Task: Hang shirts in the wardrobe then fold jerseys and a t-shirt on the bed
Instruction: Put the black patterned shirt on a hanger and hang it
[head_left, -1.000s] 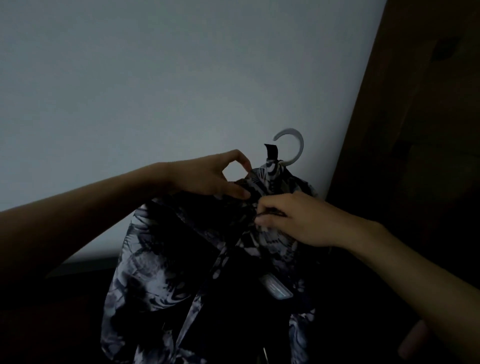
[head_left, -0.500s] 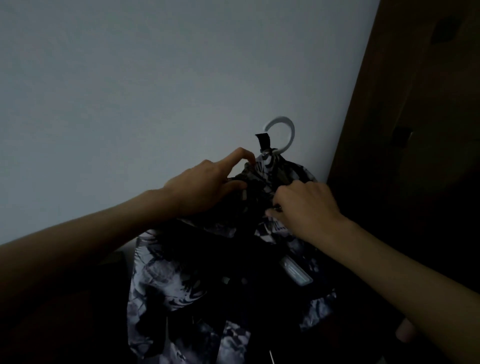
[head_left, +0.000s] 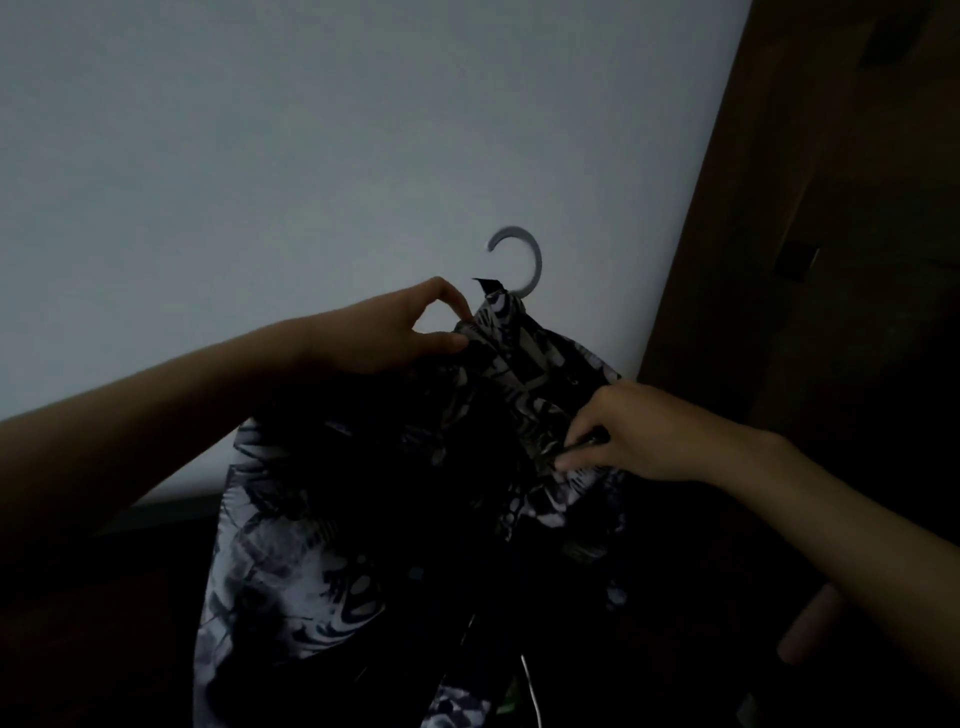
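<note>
Shirt: patterned shirt (head_left: 322, 566) hangs mid-frame on a hanger, hook (head_left: 522, 262) at 12 o'clock.
Left hand (head_left: 374, 338): fingers pinch the collar at 10 o'clock.
Right hand (head_left: 660, 436): fingers pinch the front edge at 3 o'clock.
Wardrobe (head_left: 810, 260): dark wood, at 2 o'clock.

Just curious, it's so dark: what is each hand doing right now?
Left hand: pinching the patterned shirt near its collar.
Right hand: pinching the shirt's front edge.
</note>
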